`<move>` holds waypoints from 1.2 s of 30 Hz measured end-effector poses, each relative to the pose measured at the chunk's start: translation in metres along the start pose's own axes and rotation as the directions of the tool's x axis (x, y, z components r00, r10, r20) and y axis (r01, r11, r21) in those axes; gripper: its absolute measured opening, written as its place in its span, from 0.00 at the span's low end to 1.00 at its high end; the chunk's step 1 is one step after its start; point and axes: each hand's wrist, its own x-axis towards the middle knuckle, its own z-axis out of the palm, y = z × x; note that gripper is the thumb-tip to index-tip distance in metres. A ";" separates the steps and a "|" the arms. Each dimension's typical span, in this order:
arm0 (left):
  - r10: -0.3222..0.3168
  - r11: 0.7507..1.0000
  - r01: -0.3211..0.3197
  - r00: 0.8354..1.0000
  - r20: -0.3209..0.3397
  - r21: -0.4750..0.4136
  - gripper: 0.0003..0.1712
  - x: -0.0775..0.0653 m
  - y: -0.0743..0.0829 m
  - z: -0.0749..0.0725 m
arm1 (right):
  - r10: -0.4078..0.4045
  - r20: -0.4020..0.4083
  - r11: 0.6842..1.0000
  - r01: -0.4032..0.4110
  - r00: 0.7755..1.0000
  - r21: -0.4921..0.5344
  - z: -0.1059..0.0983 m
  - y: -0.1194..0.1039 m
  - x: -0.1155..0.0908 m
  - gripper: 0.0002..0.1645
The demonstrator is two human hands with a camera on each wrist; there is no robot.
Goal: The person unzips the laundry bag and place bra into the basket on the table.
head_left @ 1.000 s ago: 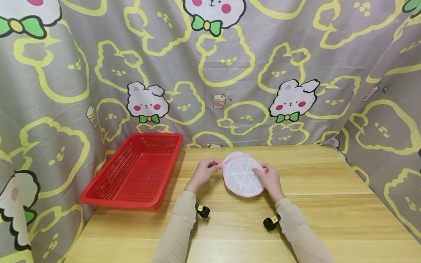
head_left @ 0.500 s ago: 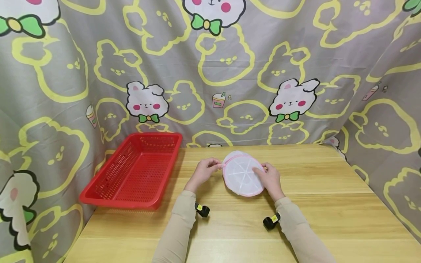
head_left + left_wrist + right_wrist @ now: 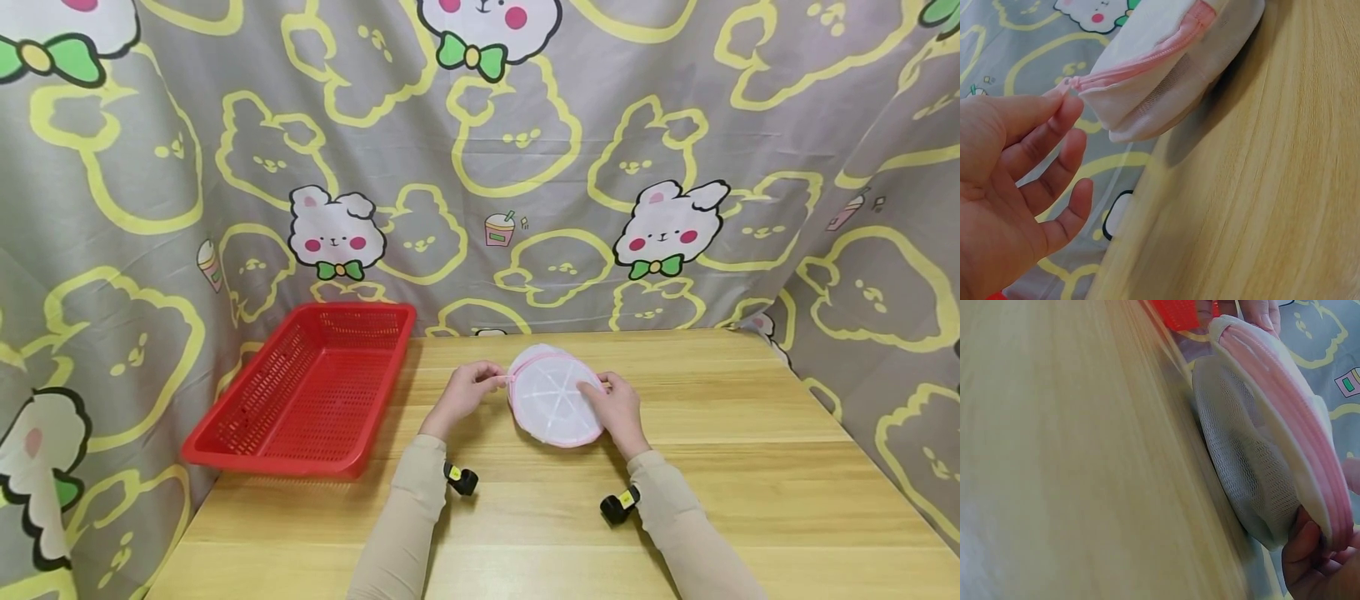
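Observation:
A round white mesh laundry bag [image 3: 557, 404] with a pink zipper is held over the middle of the table. My left hand [image 3: 467, 393] pinches the pink zipper pull [image 3: 1067, 85] between thumb and index finger at the bag's left end; the other fingers are loosely bent, as the left wrist view shows. On the right side my right hand [image 3: 618, 410] grips the bag's rim, thumb over the panel with white spoke-like lines. Along the edge the pink zipper [image 3: 1294, 415] runs in the right wrist view, with the soft mesh side below it. The bag's inside is hidden.
To the left stands a red perforated plastic basket [image 3: 318, 408]. A wooden table [image 3: 750, 483] lies under the hands, and a grey patterned curtain [image 3: 547, 175] hangs behind it and at both sides. Small black cameras [image 3: 462, 481] are strapped to both wrists.

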 end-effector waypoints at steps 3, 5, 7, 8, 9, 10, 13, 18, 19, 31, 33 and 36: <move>0.002 1.000 -0.002 1.000 0.006 0.003 0.09 0.001 -0.001 0.000 | 0.001 -0.001 1.000 -0.001 1.000 0.001 0.000 0.000 0.000 0.21; 0.004 1.000 -0.004 1.000 0.014 0.004 0.09 0.001 -0.001 0.000 | 0.002 0.001 1.000 -0.002 1.000 -0.001 -0.001 0.000 -0.001 0.22; 0.005 1.000 -0.005 1.000 0.022 0.007 0.09 0.001 -0.002 0.000 | 0.005 0.003 1.000 -0.005 1.000 -0.006 -0.001 0.000 -0.001 0.22; 0.003 1.000 -0.004 1.000 0.025 0.006 0.09 0.001 -0.002 0.000 | 0.007 0.005 1.000 -0.007 1.000 -0.006 -0.001 0.000 -0.001 0.22; 0.001 1.000 -0.001 1.000 0.027 0.005 0.09 0.001 -0.002 0.000 | 0.008 0.009 1.000 -0.008 1.000 -0.006 -0.002 0.001 -0.001 0.22; 0.000 1.000 -0.001 1.000 0.029 0.003 0.09 0.001 -0.002 0.000 | 0.010 0.011 1.000 -0.010 1.000 -0.006 -0.002 0.001 -0.001 0.22; -0.002 1.000 0.002 1.000 0.031 -0.004 0.09 0.001 -0.002 0.000 | 0.016 0.018 1.000 -0.016 1.000 -0.006 -0.002 0.000 -0.001 0.23; 0.010 1.000 -0.010 0.999 0.031 -0.008 0.08 0.002 -0.002 0.000 | 0.023 0.020 1.000 -0.023 1.000 -0.009 -0.002 -0.001 -0.001 0.24; 0.010 1.000 -0.010 0.999 0.031 -0.010 0.08 0.002 -0.003 0.000 | 0.024 0.021 1.000 -0.024 0.999 -0.009 -0.002 0.000 -0.001 0.24; 0.013 1.000 -0.012 0.999 0.052 -0.024 0.08 0.002 -0.004 -0.001 | 0.029 0.028 1.000 -0.029 0.999 -0.004 -0.003 0.001 -0.002 0.24; 0.009 1.000 -0.008 0.999 0.053 -0.022 0.08 0.002 -0.005 -0.001 | 0.029 0.027 1.000 -0.029 0.999 -0.001 -0.003 0.001 -0.002 0.24; 0.010 1.000 -0.009 0.999 0.053 -0.026 0.08 0.001 -0.004 -0.002 | 0.028 0.025 1.000 -0.028 0.999 -0.003 -0.003 0.001 -0.002 0.23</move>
